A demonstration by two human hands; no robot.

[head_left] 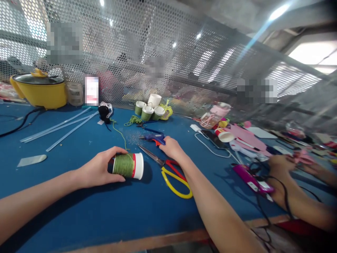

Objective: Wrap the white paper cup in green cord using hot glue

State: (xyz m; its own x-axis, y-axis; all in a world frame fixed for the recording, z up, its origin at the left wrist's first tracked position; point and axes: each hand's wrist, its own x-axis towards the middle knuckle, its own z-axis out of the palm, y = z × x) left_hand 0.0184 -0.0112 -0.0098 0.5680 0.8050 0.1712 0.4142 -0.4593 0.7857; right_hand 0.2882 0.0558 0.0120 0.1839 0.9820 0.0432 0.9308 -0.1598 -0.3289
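Observation:
My left hand [101, 167] is wrapped round a paper cup [125, 165] lying on its side, with green yarn wound about its middle and its white end pointing right. A loose strand of the green yarn [121, 135] runs from the cup to the back. Closed on the handle of a blue glue gun [153, 137] with a red trigger is my right hand [171, 147]; the gun's nozzle points left. Scissors [162, 163] with one red and one yellow handle lie under my right forearm, their blades slightly apart.
Several green-wrapped cups [146, 112] stand at the back near blue-handled pliers [151, 129]. Clear glue sticks [61, 124] lie left of them, near a yellow electric pot [43, 92]. A purple power strip [251, 179] with cables lies right, beside a co-worker's hands [280, 165].

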